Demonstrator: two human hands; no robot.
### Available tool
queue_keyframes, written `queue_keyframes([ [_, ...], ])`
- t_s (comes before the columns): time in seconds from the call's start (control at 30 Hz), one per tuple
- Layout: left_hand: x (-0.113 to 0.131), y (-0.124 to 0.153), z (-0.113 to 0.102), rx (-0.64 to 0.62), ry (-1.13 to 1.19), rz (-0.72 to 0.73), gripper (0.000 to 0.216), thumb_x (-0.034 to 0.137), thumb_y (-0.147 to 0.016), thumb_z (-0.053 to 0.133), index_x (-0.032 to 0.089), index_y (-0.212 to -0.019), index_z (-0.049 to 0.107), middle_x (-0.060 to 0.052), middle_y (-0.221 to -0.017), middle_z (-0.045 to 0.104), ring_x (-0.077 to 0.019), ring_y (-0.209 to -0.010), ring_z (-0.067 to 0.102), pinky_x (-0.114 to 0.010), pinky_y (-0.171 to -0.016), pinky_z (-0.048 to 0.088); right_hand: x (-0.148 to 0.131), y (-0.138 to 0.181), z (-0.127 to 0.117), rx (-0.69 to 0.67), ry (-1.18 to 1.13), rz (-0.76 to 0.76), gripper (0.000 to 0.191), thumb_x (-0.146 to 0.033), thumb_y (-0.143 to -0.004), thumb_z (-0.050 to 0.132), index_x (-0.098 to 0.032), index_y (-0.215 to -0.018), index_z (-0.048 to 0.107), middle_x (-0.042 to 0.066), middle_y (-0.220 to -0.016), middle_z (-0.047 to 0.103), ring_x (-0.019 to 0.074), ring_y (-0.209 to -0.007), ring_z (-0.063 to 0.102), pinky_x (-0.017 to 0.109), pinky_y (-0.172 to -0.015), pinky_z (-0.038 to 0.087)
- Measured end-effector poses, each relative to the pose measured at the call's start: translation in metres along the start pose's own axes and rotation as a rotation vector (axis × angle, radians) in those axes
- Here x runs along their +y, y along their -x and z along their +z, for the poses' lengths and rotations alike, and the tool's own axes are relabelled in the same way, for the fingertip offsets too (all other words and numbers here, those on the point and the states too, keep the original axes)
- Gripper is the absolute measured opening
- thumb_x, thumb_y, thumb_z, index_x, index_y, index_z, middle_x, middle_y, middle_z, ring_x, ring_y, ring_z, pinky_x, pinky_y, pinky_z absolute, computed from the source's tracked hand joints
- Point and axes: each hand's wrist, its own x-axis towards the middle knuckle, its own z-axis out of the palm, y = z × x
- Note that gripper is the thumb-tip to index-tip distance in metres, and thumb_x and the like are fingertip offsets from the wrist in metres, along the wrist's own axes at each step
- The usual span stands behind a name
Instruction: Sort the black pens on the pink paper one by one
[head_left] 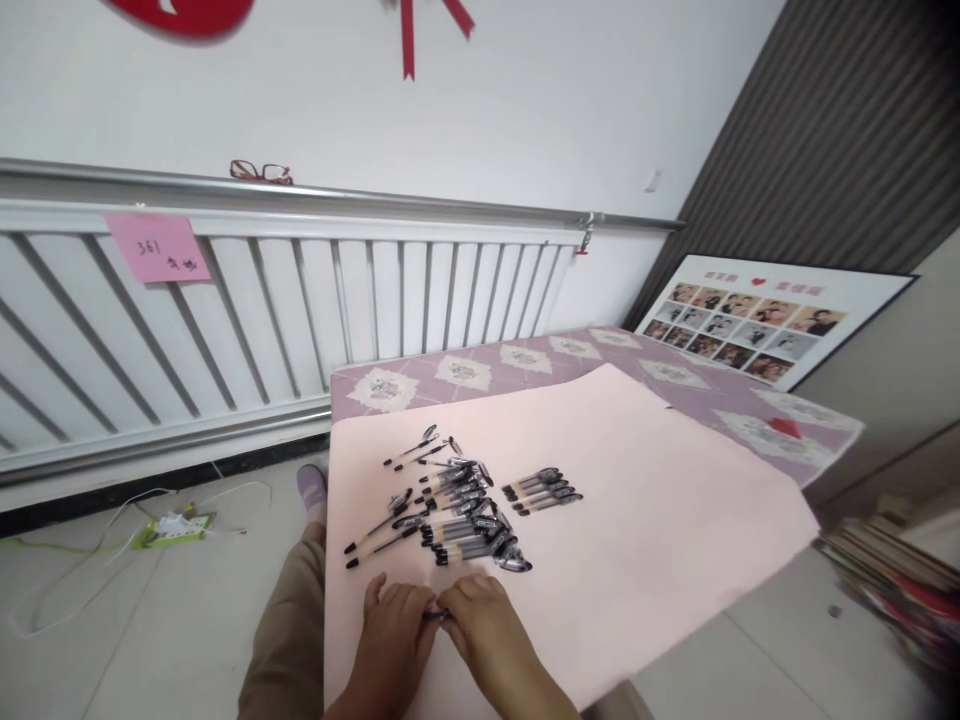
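Near the front edge of the pink sheet (637, 480), my left hand (395, 625) and my right hand (480, 618) meet with closed fingers. Between their fingertips shows a short dark stretch of a pen (436, 614); the rest of it is hidden by the fingers. Just beyond my hands lies a loose pile of pens (461, 510) with black caps and clear barrels, pointing various ways. To the right of the pile, a smaller group of pens (541, 490) lies side by side in a neat row.
A patterned purple tablecloth (517, 380) shows around the sheet, with a small red item (785, 427) on it. Behind stands a white radiator (450, 290); glasses (261, 172) rest on its pipe. A photo board (780, 320) leans at right. A power strip (176, 528) lies on the floor.
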Motion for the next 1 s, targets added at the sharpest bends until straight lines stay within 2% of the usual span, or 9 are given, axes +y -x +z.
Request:
queue_keyframes([
  [0.13,-0.009,0.004,0.002,0.002,-0.063,0.089,0.018,0.018,-0.078,0.053,0.024,-0.096,0.053,0.001,-0.083,0.067,-0.0175,-0.08,0.06,-0.041,-0.094,0.025,0.005,0.004,-0.003,-0.006,0.024,-0.03,0.011,-0.018,-0.079,0.057,-0.024,-0.087,0.063,0.002,-0.082,0.066,0.0199,-0.082,0.056,0.032,-0.081,0.039],
  [0.23,-0.016,0.005,0.0,0.009,-0.172,0.182,0.031,0.019,-0.079,0.052,0.023,-0.11,0.049,-0.004,-0.097,0.066,-0.0195,-0.091,0.058,-0.04,-0.093,0.027,0.026,0.01,-0.016,0.06,-0.027,-0.028,0.016,-0.015,-0.079,0.054,-0.024,-0.09,0.061,0.002,-0.088,0.066,0.0199,-0.086,0.056,0.031,-0.08,0.039],
  [0.33,-0.018,0.003,-0.003,0.001,-0.229,0.235,0.032,0.017,-0.079,0.049,0.023,-0.111,0.049,-0.004,-0.099,0.065,-0.0192,-0.092,0.058,-0.04,-0.092,0.03,0.065,0.016,-0.035,0.168,-0.034,0.031,0.018,-0.02,-0.082,0.047,-0.026,-0.092,0.061,0.003,-0.093,0.065,0.0197,-0.088,0.056,0.031,-0.079,0.04],
  [0.5,-0.016,0.001,-0.006,-0.042,-0.25,0.245,0.026,0.014,-0.08,0.047,0.025,-0.103,0.054,-0.003,-0.097,0.065,-0.0183,-0.089,0.059,-0.04,-0.088,0.035,0.139,0.025,-0.067,0.241,0.014,0.177,0.019,-0.016,-0.077,0.042,-0.022,-0.08,0.06,0.006,-0.08,0.063,0.0224,-0.079,0.055,0.034,-0.072,0.042],
  [0.63,-0.018,0.0,-0.006,-0.042,-0.25,0.264,0.024,0.013,-0.078,0.049,0.025,-0.098,0.056,-0.002,-0.094,0.066,-0.0175,-0.085,0.061,-0.038,-0.085,0.037,0.175,0.029,-0.081,0.28,0.04,0.247,0.02,-0.016,-0.075,0.041,-0.022,-0.078,0.059,0.004,-0.078,0.06,0.0221,-0.079,0.053,0.033,-0.07,0.042],
  [0.77,-0.022,0.001,0.0,-0.035,-0.242,0.287,0.024,0.014,-0.076,0.05,0.026,-0.096,0.057,-0.001,-0.093,0.066,-0.0162,-0.084,0.061,-0.036,-0.084,0.036,0.193,0.025,-0.084,0.295,0.051,0.239,0.02,-0.019,-0.074,0.045,-0.024,-0.08,0.063,0.003,-0.086,0.062,0.0223,-0.087,0.053,0.032,-0.075,0.043],
  [0.87,-0.022,0.004,0.007,0.005,-0.227,0.241,0.022,0.015,-0.078,0.047,0.026,-0.094,0.058,-0.002,-0.093,0.066,-0.0171,-0.085,0.061,-0.038,-0.087,0.034,0.201,0.018,-0.082,0.308,0.062,0.202,0.025,-0.018,-0.075,0.047,-0.026,-0.089,0.065,0.004,-0.097,0.061,0.0223,-0.095,0.051,0.034,-0.082,0.042],
  [1.0,-0.025,0.006,0.013,0.028,-0.234,0.219,0.021,0.016,-0.08,0.044,0.026,-0.091,0.058,-0.003,-0.092,0.067,-0.0183,-0.085,0.06,-0.04,-0.088,0.033,0.206,0.01,-0.078,0.331,0.076,0.153,0.023,-0.018,-0.078,0.046,-0.026,-0.088,0.065,0.005,-0.105,0.06,0.022,-0.102,0.049,0.036,-0.088,0.04],
])
